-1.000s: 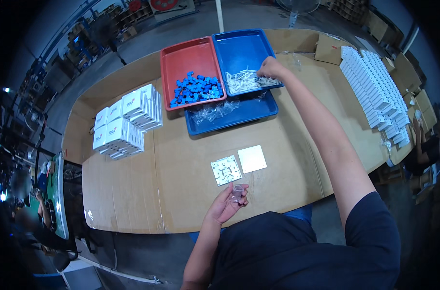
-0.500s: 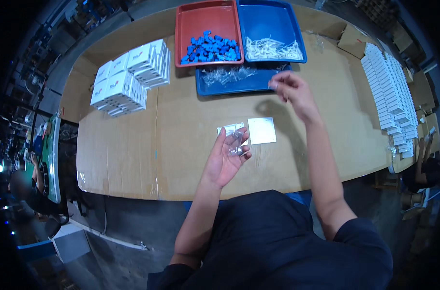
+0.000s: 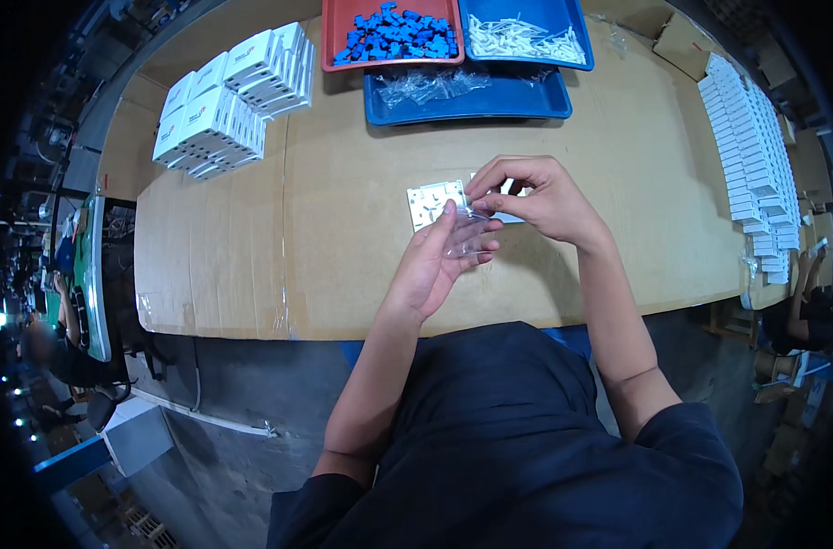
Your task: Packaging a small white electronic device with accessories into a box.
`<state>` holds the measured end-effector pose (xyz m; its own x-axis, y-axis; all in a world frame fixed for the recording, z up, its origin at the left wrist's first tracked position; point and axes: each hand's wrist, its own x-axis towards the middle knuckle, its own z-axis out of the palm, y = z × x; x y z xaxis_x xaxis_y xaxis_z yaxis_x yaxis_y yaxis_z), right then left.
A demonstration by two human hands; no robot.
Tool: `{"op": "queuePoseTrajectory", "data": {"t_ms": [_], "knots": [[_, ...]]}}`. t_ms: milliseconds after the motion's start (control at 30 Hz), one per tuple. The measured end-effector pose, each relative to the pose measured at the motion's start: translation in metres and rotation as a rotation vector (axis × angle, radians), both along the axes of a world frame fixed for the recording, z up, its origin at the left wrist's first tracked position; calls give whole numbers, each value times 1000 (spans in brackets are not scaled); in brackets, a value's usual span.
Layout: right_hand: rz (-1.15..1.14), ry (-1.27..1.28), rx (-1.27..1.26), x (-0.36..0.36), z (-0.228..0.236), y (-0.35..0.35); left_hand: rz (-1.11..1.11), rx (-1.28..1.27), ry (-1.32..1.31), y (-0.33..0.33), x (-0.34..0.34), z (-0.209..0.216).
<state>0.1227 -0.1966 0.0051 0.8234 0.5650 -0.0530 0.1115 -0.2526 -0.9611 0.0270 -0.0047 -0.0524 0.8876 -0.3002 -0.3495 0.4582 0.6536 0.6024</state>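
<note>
A small clear plastic bag (image 3: pixel 467 240) is in my left hand (image 3: pixel 426 265), palm up, with the thumb over the bag and the other fingers behind it. My right hand (image 3: pixel 554 203) comes in from the right, its fingertips pinched together at the bag's upper edge. Whatever those fingertips hold is too small to make out. Just beyond the hands lies a white square plate (image 3: pixel 426 199) with small raised details. Another white plate (image 3: pixel 511 216) lies beside it, mostly covered by my right hand.
At the back stand a red tray (image 3: pixel 329 50) of blue plastic pieces, a blue tray (image 3: pixel 577 64) of slim white pieces and a lower blue tray (image 3: pixel 471 112) with clear bags. White boxes (image 3: pixel 210 123) are stacked left; more white boxes (image 3: pixel 751 165) stand right. Other people work at both sides.
My right hand has come down from beside the trays to the bag in my left hand. The whole view has shifted, so the table sits higher in the picture.
</note>
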Motion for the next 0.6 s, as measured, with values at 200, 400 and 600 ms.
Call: {"op": "queuePoseTrajectory", "data": {"t_ms": [200, 400, 600], "knots": [[193, -75, 75, 5, 2, 8, -4, 13, -23, 2, -5, -1], [349, 6, 96, 6, -9, 10, -5, 4, -50, 6, -4, -13], [336, 62, 34, 3, -1, 7, -24, -61, -64, 6, -3, -13]]}}
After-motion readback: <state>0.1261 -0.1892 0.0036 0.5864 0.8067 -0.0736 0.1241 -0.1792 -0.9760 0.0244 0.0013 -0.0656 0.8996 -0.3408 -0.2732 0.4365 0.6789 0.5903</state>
